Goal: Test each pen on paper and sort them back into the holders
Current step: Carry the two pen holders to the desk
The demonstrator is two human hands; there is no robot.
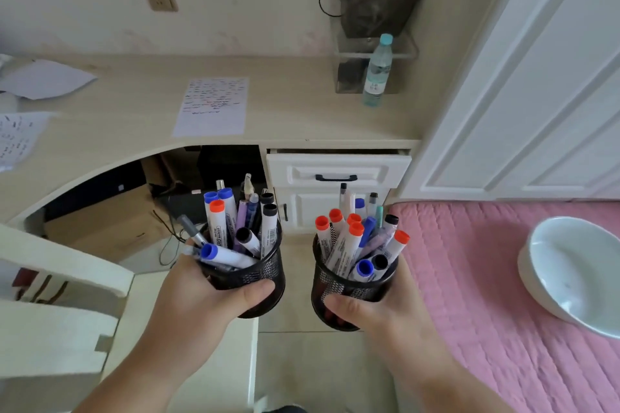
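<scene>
I hold two black mesh pen holders in the air in front of the desk. My left hand point(208, 292) grips the left holder point(265, 273), which is packed with several markers and pens with blue, red and black caps. My right hand point(375, 308) grips the right holder point(332, 285), also full, mostly red-capped markers with some blue and black ones. A sheet of paper point(213, 106) covered in coloured test strokes lies on the desk point(302, 111) beyond the holders.
More paper sheets point(20, 137) lie at the desk's left end. A water bottle point(377, 72) stands at the back right by a clear wall rack. A white chair point(60, 312) is at my left, a pink bed with a white bowl point(570, 271) at my right.
</scene>
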